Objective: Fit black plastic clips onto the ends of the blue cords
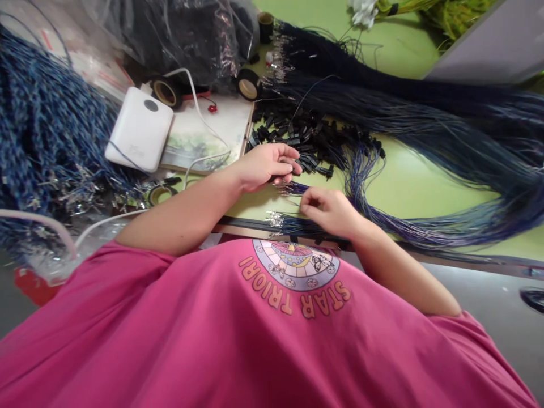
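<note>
My left hand (270,164) is closed in a pinch at the near edge of a pile of small black plastic connectors (306,136). A small dark piece, seemingly one of these connectors, shows at its fingertips, mostly hidden. Just right of it and nearer to me, my right hand (334,212) has thumb and forefinger pressed together on a thin wire whose tip points left. Beneath and beside both hands lie dark blue wires (297,224) with bare metal terminals at their left ends. Blue wires (357,175) fitted with black connectors curve away on the right.
A thick bundle of dark wires (408,107) crosses the green table (425,187). On the left are a white power bank (140,129) with a cable, black tape rolls (249,85), a notebook (208,127) and twisted blue wires (51,124). Plastic bags (182,39) stand behind.
</note>
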The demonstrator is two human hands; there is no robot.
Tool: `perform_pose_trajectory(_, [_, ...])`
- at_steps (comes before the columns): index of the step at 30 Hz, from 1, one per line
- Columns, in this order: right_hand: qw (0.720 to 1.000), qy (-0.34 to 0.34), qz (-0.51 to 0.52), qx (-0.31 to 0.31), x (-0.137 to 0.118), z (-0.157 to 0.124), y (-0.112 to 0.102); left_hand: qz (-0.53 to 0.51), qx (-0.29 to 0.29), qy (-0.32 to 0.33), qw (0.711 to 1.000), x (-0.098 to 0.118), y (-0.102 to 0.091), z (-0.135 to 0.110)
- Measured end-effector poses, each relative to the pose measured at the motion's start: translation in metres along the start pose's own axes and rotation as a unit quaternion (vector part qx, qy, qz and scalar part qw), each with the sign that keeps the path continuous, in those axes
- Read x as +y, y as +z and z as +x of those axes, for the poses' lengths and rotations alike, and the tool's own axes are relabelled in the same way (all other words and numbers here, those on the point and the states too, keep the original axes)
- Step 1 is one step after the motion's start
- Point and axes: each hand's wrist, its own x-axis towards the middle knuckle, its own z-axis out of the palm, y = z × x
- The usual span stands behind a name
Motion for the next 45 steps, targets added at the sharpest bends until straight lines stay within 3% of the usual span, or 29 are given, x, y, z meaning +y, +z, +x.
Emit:
perform_pose_trajectory(4, [0.991,0.035,0.129,-0.012,-0.003,0.004,-0.017,0.055,-0.03,0.024,0.998,-0.003,-0.002,-0.002])
perform_pose_trajectory(8, [0.984,0.043,0.108,0.139,-0.001,0.009,-0.025,0.083,-0.05,0.043,0.994,-0.005,-0.003,-0.002])
perform_pose_trajectory(11, [0.975,0.062,0.087,0.193,0.003,0.011,-0.023,0.093,-0.077,0.027,0.992,-0.005,-0.002,-0.004])
perform_pose_trajectory(23, [0.971,0.065,0.098,0.209,0.005,0.009,-0.02,0.105,-0.094,0.026,0.99,-0.003,-0.003,-0.004])
perform_pose_trajectory(32, [0.96,0.035,-0.023,0.278,-0.001,0.003,-0.017,0.075,-0.081,-0.011,0.994,-0.004,0.0,-0.006])
perform_pose_trajectory(41, [0.966,-0.036,-0.08,0.244,0.003,0.007,-0.006,0.166,-0.056,0.026,0.984,-0.006,0.005,-0.005])
perform_pose_trajectory(45, [0.972,0.003,-0.052,0.229,0.003,0.009,-0.005,0.2,-0.024,0.05,0.978,-0.011,0.009,-0.003])
